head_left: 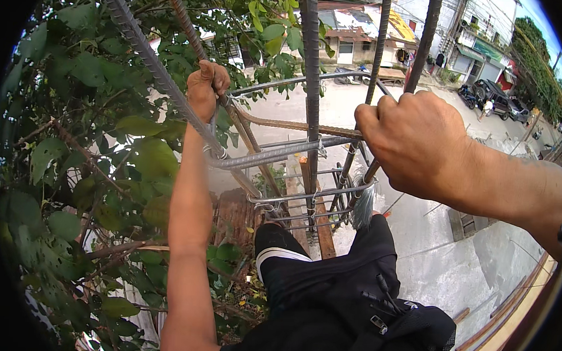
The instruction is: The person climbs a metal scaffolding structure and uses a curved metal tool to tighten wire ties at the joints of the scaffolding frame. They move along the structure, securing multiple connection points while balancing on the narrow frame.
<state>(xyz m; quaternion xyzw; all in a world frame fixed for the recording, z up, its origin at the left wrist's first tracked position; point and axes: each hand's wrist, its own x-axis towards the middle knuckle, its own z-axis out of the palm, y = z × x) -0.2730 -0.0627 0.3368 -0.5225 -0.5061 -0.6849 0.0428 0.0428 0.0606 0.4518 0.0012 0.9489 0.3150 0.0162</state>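
A column cage of upright ribbed steel bars with bent square ties rises in front of me. My left hand (202,94) is closed round a brownish rebar (182,18) at the cage's left side. On the right, my right hand (419,148) makes a fist around another upright rebar (424,43); its fingertips are hidden. Between the hands run a rusty crosswise bar (296,125) and a grey steel tie (263,157), fastened with thin wire. A bundle of silver tie wire (363,205) hangs from the cage below my right hand.
Leafy branches (72,164) crowd the left side, close to my left arm. Wooden planks (324,227) lie low at the cage's foot, near my legs. Far below are a concrete street (430,247), parked vehicles (491,97) and houses. Long boards (509,314) lie at lower right.
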